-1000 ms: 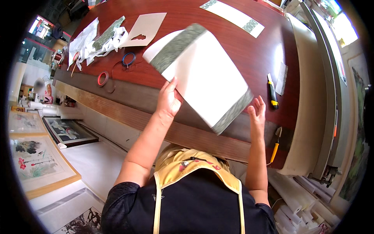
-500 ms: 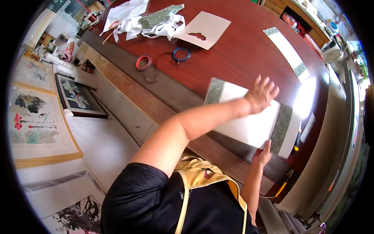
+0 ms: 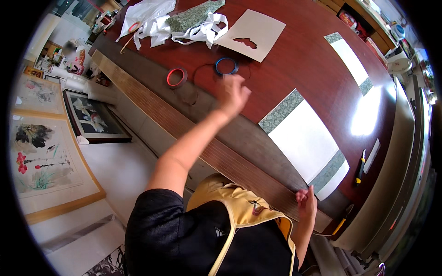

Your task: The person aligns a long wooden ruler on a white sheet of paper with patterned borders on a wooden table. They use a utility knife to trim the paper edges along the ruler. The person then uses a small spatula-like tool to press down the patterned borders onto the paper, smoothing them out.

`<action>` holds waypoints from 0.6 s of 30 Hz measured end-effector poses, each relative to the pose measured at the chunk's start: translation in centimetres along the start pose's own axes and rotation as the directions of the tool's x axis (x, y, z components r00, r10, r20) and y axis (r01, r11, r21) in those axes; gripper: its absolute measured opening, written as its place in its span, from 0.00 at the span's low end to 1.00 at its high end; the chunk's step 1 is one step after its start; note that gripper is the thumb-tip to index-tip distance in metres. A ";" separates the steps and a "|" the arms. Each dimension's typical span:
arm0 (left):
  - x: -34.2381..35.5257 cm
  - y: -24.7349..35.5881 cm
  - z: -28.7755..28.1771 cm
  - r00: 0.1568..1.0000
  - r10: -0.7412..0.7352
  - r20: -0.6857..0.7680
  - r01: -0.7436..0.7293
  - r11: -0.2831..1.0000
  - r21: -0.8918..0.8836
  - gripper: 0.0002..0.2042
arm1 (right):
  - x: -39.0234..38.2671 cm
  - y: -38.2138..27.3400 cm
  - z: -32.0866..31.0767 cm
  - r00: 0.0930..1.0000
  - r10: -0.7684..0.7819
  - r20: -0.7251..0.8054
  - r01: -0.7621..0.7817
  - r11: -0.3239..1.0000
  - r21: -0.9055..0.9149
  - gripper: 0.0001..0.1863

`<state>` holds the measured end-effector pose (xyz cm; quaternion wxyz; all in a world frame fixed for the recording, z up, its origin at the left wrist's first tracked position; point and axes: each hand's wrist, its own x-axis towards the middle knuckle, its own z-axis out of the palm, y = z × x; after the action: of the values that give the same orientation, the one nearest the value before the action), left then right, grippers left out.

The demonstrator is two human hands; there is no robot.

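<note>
A white paper panel (image 3: 301, 135) with grey-green patterned bands lies at an angle on the dark red table. My left hand (image 3: 232, 94) hangs over the table to its left, just below a blue-rimmed tape roll (image 3: 225, 66). Its fingers look bent but are smeared by motion, and whether they touch the roll is hidden. By the panel's near corner is my right hand (image 3: 307, 202), its fingers loosely apart, one pointing up beside the paper edge. No object shows in it. A red-rimmed tape roll (image 3: 176, 77) lies left of the blue one.
A cream sheet with a dark hole (image 3: 264, 34), crumpled white strips (image 3: 154, 27) and a green patterned piece (image 3: 195, 16) lie at the far side. Another banded strip (image 3: 350, 60) is at the right. A yellow-black cutter (image 3: 360, 170) lies near the right edge, beside a pale strip (image 3: 372, 156).
My left hand has left the panel and swung left toward the blue-rimmed roll. The panel now lies flatter and fully uncovered. My right hand has slipped slightly down and left.
</note>
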<state>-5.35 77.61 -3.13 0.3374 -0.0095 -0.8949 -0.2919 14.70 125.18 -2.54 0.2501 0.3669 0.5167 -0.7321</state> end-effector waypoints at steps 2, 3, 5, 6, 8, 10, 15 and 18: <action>3.3 -7.4 -2.9 0.979 -0.196 -0.053 0.200 0.891 0.408 0.17 | -1.4 -0.7 1.6 0.998 0.041 -0.042 -0.047 0.984 -0.170 0.21; 4.3 -11.1 -4.1 0.975 -0.217 -0.041 0.208 0.843 0.497 0.18 | -1.6 -0.7 2.0 1.000 0.002 -0.016 -0.005 0.987 -0.162 0.19; 5.0 -15.2 -5.3 0.934 -0.355 0.046 0.256 0.753 0.606 0.17 | -2.3 -1.0 3.1 0.997 -0.077 0.012 0.078 0.987 -0.138 0.16; 5.1 -16.2 -5.9 0.878 -0.465 0.113 0.292 0.707 0.645 0.16 | -2.5 -1.4 4.2 0.993 -0.113 0.025 0.115 0.986 -0.122 0.15; 4.6 -17.8 -6.4 0.849 -0.501 0.166 0.278 0.692 0.666 0.11 | -2.7 -1.9 5.9 0.984 -0.175 0.042 0.179 0.978 -0.110 0.13; 3.1 -17.5 -7.1 0.962 -0.219 0.161 0.083 0.800 0.594 0.09 | -2.5 -2.1 6.9 0.972 -0.229 0.045 0.232 0.966 -0.113 0.11; -2.1 -3.5 -8.5 0.914 0.360 0.186 -0.347 0.933 -0.098 0.09 | -0.9 -2.3 9.2 0.788 -0.600 0.136 0.543 0.575 -0.612 0.08; -7.1 2.0 -9.5 0.833 0.450 0.323 -0.361 0.883 -0.299 0.12 | 0.6 -3.4 14.2 0.582 -0.728 0.362 0.576 0.055 -0.815 0.23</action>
<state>6.26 75.54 -0.75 0.2072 -0.2950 -0.8814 -0.3052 7.82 112.96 1.73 0.0026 -0.0443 0.9368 -0.3471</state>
